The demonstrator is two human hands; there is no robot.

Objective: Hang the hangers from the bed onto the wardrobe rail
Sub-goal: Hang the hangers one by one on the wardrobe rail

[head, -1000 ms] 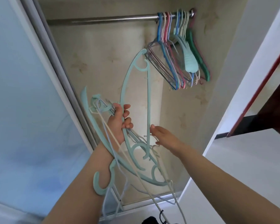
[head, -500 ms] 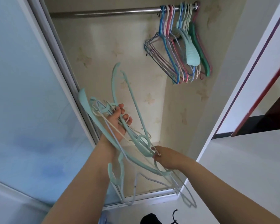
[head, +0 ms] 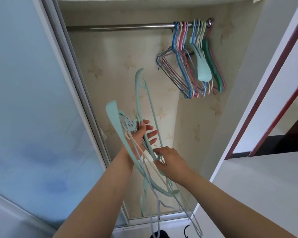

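Note:
A bundle of mint, white and pale blue hangers (head: 122, 134) hangs from my left hand (head: 142, 134), caught by the thumb while the fingers stretch out. One long mint hanger (head: 138, 93) sticks up from the bundle toward the rail. My right hand (head: 170, 162), just below the left, pinches a curved mint part in the middle of the bundle. The steel wardrobe rail (head: 127, 28) runs across the top. Several coloured hangers (head: 193, 69) hang bunched at its right end.
A frosted sliding door (head: 33, 100) with a metal frame stands close on the left. The wardrobe's side wall (head: 239, 83) and a white panel with a dark red edge (head: 272, 86) close in the right. A dark object (head: 159, 235) lies on the floor below.
My left hand's fingers have uncurled and straightened. My right hand has risen closer to the left and closed on the bundle. The camera has tilted down, so the rail sits lower in view.

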